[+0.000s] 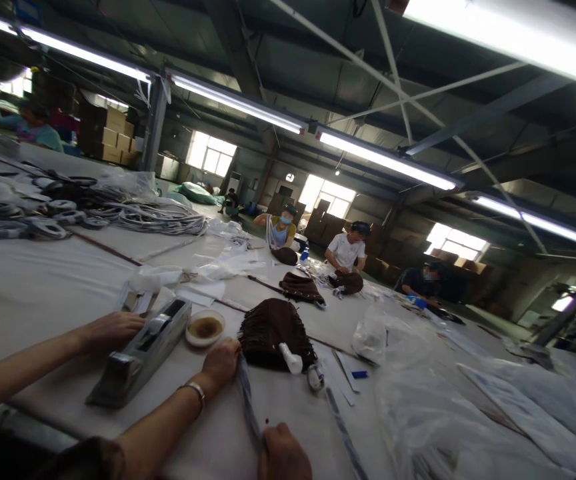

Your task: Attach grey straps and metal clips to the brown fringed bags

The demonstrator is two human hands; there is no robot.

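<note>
My left hand (pixel 221 363), with a bracelet on the wrist, is closed at the upper end of a grey-blue strip (pixel 249 397), beside a dark brown leather glove (pixel 273 327) with fringe-like laces. At the bottom edge my right hand (pixel 284 455) is closed round the lower part of that strip; its lower side is cut off. A white tube-like piece (pixel 292 359) lies on the glove. Left of my left hand are a round dish (pixel 205 328) with brown contents and a grey tape dispenser (pixel 141 353).
Another person's hand (pixel 113 330) reaches in from the left beside the dispenser. Coiled cords (pixel 153 217) lie at the back left. Clear plastic bags (pixel 433 393) cover the right side. Across the white table (pixel 43 287), several people sit near more brown gloves (pixel 302 288).
</note>
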